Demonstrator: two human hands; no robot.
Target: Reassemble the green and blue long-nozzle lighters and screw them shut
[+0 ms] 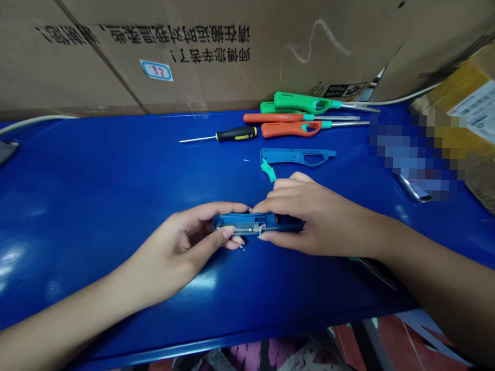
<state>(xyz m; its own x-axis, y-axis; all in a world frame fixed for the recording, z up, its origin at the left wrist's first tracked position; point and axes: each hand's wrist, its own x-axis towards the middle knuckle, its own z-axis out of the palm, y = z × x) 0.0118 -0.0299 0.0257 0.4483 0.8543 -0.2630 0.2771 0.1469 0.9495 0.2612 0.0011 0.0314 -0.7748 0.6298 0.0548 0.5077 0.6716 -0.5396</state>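
Between both hands is an opened blue lighter body (242, 218), a half shell with a clear fuel tank (241, 228) lying in it. My left hand (184, 240) grips its left end, the thumb over the tank and fingers behind. Closed on the right part, my right hand (311, 215) has thumb and fingertips near the white fitting at the tank's end. The matching blue shell half (289, 156) lies on the table beyond, beside a small turquoise piece (268, 170). A metal tube (376, 272) lies partly under my right forearm.
Behind stand green lighters (299, 102), orange lighters (292, 129) and a black-and-yellow screwdriver (237, 133). A large cardboard box (194, 91) lines the back of the blue table (110, 175). At right are a taped parcel (457, 106) and a phone-like object (413, 186), partly blurred.
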